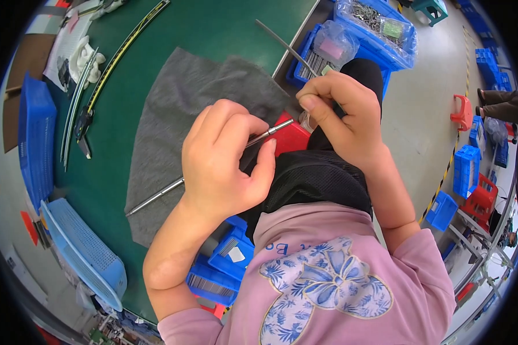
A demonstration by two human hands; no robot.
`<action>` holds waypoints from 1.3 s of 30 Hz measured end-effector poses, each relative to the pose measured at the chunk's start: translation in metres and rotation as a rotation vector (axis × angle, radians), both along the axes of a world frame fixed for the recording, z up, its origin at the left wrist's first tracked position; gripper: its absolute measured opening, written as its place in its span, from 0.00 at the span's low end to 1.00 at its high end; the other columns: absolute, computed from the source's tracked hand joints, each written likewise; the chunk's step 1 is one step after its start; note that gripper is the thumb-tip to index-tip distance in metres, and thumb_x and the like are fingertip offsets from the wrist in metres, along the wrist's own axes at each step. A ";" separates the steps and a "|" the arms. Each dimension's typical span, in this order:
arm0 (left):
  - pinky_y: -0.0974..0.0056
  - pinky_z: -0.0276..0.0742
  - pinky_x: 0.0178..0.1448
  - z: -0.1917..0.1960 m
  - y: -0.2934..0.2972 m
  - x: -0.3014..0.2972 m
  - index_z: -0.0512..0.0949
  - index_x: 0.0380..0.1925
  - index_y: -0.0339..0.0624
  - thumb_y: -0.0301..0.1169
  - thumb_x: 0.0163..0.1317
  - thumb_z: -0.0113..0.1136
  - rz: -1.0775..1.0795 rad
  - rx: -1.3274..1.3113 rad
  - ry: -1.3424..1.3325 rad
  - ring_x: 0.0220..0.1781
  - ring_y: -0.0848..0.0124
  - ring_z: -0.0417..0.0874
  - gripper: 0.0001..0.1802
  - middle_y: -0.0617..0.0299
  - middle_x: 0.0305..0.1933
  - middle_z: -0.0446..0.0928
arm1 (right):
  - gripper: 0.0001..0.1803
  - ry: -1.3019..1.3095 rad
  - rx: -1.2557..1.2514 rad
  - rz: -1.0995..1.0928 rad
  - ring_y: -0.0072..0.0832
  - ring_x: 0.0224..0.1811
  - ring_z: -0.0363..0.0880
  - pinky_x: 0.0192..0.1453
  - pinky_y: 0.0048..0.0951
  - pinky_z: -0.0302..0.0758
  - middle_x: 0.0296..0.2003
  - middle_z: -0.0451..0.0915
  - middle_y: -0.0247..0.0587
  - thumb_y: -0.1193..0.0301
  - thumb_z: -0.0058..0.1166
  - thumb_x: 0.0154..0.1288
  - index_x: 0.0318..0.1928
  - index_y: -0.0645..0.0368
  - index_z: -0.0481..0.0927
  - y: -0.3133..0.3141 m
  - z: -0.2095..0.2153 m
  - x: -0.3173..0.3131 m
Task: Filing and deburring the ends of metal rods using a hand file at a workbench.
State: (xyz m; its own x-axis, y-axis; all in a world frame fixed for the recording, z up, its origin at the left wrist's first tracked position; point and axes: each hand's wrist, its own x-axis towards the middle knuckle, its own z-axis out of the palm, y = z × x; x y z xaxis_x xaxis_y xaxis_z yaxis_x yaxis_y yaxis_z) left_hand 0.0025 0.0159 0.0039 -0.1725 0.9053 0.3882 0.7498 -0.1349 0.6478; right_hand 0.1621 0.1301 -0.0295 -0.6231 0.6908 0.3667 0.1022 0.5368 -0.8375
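My left hand (221,158) is closed around a shiny metal rod (157,196), which slants across a grey cloth (170,112). The rod's stepped tip shows past my thumb and forefinger. Higher and to the right, my right hand (348,118) is closed with thumb and forefinger pinched together. A thin grey rod (283,45) runs into this hand and sticks out to the upper left. Near its knuckles shows a small pale green bit (326,70). What lies between the pinched fingertips is too dark to make out. The cloth is spread over the green tabletop (106,192).
Blue bins of metal parts (368,17) stand beyond the table's right edge. A blue basket (35,138) and a light blue basket (86,253) line the left. A utility knife (83,123) lies by a yellow-black strip (126,49). A red stool (461,113) stands at right.
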 end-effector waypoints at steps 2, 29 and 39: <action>0.60 0.70 0.31 0.000 0.000 -0.002 0.77 0.24 0.40 0.20 0.38 0.66 -0.010 0.013 0.036 0.29 0.61 0.74 0.10 0.59 0.29 0.71 | 0.02 0.087 -0.188 -0.048 0.26 0.22 0.72 0.28 0.27 0.67 0.22 0.75 0.37 0.77 0.59 0.62 0.35 0.62 0.82 0.000 -0.003 0.003; 0.68 0.74 0.33 -0.008 -0.003 -0.008 0.78 0.29 0.34 0.16 0.47 0.66 0.121 -0.033 0.074 0.29 0.69 0.77 0.09 0.58 0.33 0.74 | 0.07 -0.051 -0.361 -0.107 0.30 0.27 0.78 0.35 0.31 0.72 0.24 0.77 0.41 0.77 0.45 0.69 0.44 0.66 0.74 -0.005 -0.005 -0.001; 0.60 0.71 0.33 0.000 0.012 -0.004 0.77 0.27 0.41 0.20 0.47 0.63 0.118 0.067 0.058 0.30 0.59 0.76 0.07 0.58 0.29 0.72 | 0.08 -0.244 -0.432 -0.251 0.40 0.29 0.80 0.34 0.37 0.74 0.23 0.76 0.44 0.67 0.60 0.61 0.35 0.58 0.78 0.001 0.003 0.000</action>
